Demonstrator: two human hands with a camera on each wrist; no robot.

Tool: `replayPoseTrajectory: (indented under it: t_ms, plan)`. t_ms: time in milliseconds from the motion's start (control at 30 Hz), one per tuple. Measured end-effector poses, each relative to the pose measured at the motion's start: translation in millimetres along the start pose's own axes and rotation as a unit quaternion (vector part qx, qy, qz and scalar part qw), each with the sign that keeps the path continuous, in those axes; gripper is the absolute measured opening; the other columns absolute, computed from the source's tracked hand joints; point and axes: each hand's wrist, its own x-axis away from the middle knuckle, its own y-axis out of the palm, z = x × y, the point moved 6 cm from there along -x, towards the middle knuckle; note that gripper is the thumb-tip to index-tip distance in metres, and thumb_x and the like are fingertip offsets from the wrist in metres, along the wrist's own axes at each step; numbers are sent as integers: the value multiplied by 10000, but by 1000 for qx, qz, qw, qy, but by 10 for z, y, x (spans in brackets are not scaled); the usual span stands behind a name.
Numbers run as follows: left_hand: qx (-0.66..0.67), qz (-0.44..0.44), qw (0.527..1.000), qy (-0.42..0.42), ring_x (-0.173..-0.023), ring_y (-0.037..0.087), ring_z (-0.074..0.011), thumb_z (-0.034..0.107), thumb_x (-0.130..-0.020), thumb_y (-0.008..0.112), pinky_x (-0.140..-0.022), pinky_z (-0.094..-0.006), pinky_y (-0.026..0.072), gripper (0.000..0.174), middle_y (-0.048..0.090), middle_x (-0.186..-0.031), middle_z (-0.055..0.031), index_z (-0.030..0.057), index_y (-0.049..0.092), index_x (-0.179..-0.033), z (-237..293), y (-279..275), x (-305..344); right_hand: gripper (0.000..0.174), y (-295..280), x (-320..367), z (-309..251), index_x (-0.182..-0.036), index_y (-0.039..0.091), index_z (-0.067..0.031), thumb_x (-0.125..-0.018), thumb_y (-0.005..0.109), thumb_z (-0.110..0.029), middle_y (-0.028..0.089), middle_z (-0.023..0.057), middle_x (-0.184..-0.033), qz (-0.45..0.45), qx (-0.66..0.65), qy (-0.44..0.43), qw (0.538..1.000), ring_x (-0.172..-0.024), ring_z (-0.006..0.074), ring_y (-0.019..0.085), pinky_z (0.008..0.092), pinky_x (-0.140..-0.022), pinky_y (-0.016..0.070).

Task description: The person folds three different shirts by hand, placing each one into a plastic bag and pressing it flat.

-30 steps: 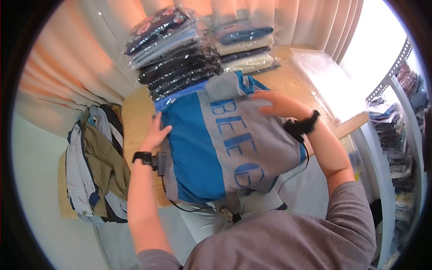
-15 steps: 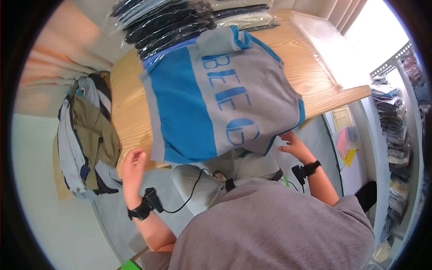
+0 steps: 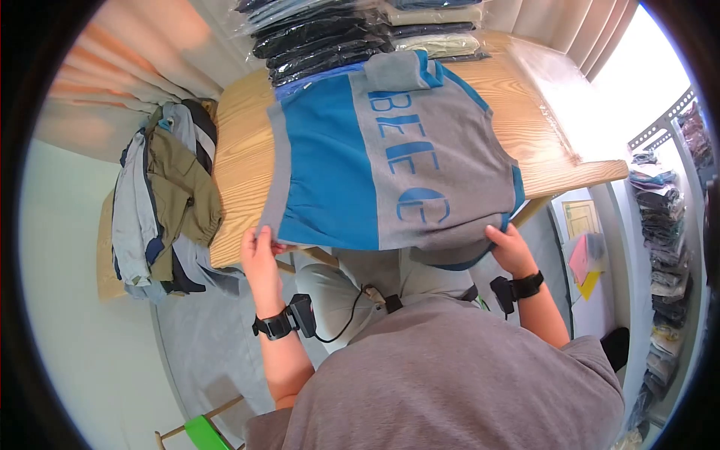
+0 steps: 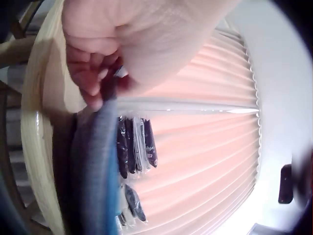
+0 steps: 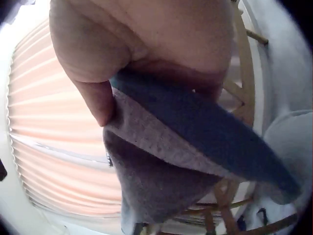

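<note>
A grey and blue sleeveless top point(image 3: 322, 172) with large blue letters lies spread on the wooden table, its near side hanging over the front edge. At the near left corner, my left hand point(image 3: 261, 270) pinches the grey hem between thumb and fingers. The left wrist view shows that edge of cloth running down from the fingers. My right hand point(image 3: 514, 251) grips the near right part by its blue-trimmed edge, thumb on top. Up close in the right wrist view, blue trim point(image 5: 195, 122) and a grey fold droop below that hand.
Stacks of plastic-bagged folded clothes point(image 3: 322, 37) stand along the back of the table point(image 3: 240, 150). Clear plastic bags point(image 3: 544, 90) lie at the far right. Loose garments point(image 3: 176, 187) are heaped at left, and a shelf of packed clothes point(image 3: 656, 247) is at right.
Both hands have come back from the sides and upper part of the top to its near edge. They were off the cloth or just beside it half a second ago; now they hold it.
</note>
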Motion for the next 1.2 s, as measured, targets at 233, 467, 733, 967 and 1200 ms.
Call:
replayPoseTrajectory:
  t_ms: [233, 467, 733, 967, 1200]
  plan:
    - [28, 51, 994, -87, -587, 554, -118, 109, -834, 556, -539, -249, 443, 92, 571, -705, -47, 19, 539, -828, -286, -258, 251, 380, 90, 244, -337, -1227, 492, 18, -890, 579, -135, 573, 92, -1189, -39, -92, -48, 994, -1063, 183, 550, 336, -928, 425]
    - [-384, -104, 854, 334, -1192, 428, -295, 61, -657, 669, -975, -432, 351, 479, 506, -1208, -118, 64, 535, -1117, 544, 171, 616, 435, 298, 398, -590, -1251, 467, 33, -872, 606, -130, 563, 109, -1203, -49, -71, -27, 996, -1064, 185, 549, 339, -923, 433]
    - [-393, -134, 827, 379, -1083, 520, -300, -26, -692, 613, -935, -411, 394, 306, 592, -1084, -108, 61, 613, -985, 301, 113, 349, 391, 402, 375, -839, -1223, 487, 40, -880, 581, -124, 588, 123, -1156, -12, -143, -15, 990, -1030, 198, 582, 326, -886, 467]
    - [-242, -125, 951, 148, -879, 597, -271, 28, -767, 585, -775, -325, 469, 166, 629, -931, -137, 2, 628, -926, 555, 163, -504, 342, 496, -440, -1231, -1151, 535, 41, -913, 547, -205, 637, 132, -1042, 30, -221, 14, 975, -894, 191, 637, 299, -771, 526]
    - [-393, -148, 878, 231, -893, 546, -321, 125, -740, 702, -783, -395, 448, 397, 547, -943, -157, 25, 542, -1089, 253, 458, -1008, 500, 307, -544, -1256, -1306, 413, -19, -902, 578, -265, 509, 123, -1227, 162, 134, -192, 959, -1102, 165, 506, 288, -905, 419]
